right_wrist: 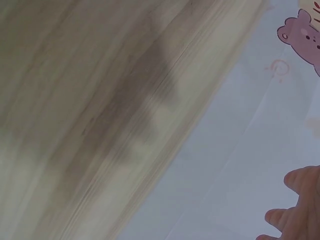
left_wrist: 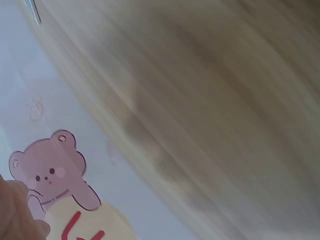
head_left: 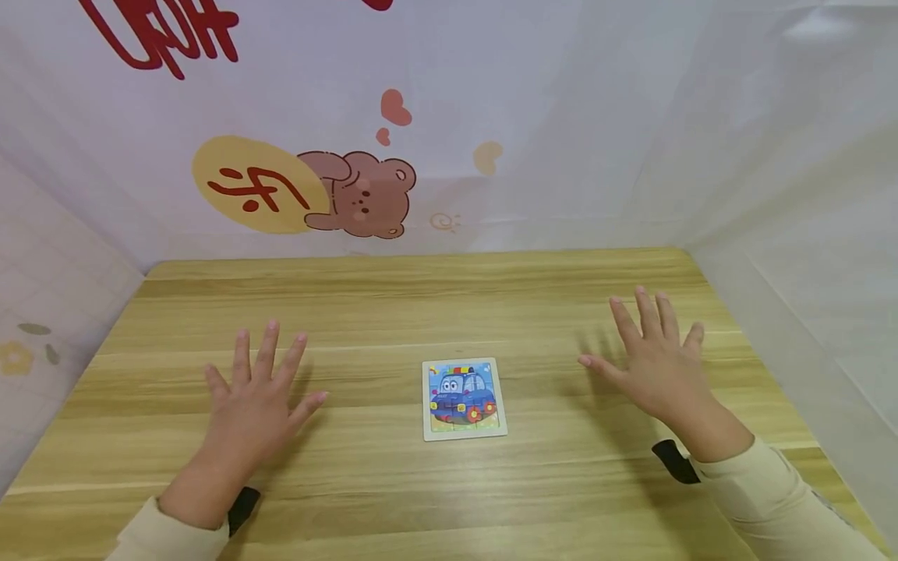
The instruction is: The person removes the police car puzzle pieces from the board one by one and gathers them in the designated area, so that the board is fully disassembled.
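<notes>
A small square jigsaw puzzle (head_left: 463,399) with a blue cartoon police car lies flat at the middle of the table, its pieces set inside a pale frame. To its left my left hand (head_left: 254,409) hovers over the wood, palm down, with fingers spread and nothing held. On the puzzle's other side my right hand (head_left: 662,374) is likewise spread, casting a shadow on the tabletop. Both hands are apart from the puzzle. In the left wrist view only a bit of the hand (left_wrist: 19,212) shows at the lower left; fingertips (right_wrist: 295,180) appear at the lower right of the right wrist view.
The wood-grain table (head_left: 365,483) ends at a pale curtain (head_left: 561,156) printed with a bear (head_left: 372,199) and red lettering. White sheeting also hangs along both sides. Black straps (head_left: 675,461) sit at the wrists beside cream sleeves.
</notes>
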A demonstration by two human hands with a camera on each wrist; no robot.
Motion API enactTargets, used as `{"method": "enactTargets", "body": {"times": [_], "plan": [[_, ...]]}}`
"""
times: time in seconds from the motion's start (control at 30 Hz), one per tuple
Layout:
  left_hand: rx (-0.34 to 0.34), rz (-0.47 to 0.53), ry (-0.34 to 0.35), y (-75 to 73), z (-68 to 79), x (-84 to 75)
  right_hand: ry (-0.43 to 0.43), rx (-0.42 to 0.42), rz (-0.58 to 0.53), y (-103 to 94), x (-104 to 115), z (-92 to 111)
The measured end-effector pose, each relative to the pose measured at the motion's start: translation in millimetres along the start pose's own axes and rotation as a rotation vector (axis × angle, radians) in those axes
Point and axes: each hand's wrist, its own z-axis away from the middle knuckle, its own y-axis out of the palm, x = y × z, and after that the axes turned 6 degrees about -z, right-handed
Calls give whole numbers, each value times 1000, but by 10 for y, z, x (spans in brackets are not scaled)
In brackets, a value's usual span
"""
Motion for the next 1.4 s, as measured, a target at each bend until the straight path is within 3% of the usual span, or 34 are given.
{"method": "enactTargets", "body": {"times": [0.2, 0.57, 0.8, 0.97, 1.3, 1.4], "plan": [[-28, 14, 47, -2, -20, -145, -23, -6, -7, 14, 45, -43], [-1, 74, 148, -6, -57, -557, -67, -18, -13, 67, 161, -99], [-29, 130, 301, 74, -57, -857, -83, -23, -24, 116, 227, -133], [-8, 138, 403, 138, -57, -1033, -112, -30, -43, 177, 287, -170], [79, 86, 624, 194, -22, -1255, -173, -31, -99, 332, 440, -245], [68, 40, 691, 205, -15, -1300, -183, -4, -117, 363, 508, -282]]}}
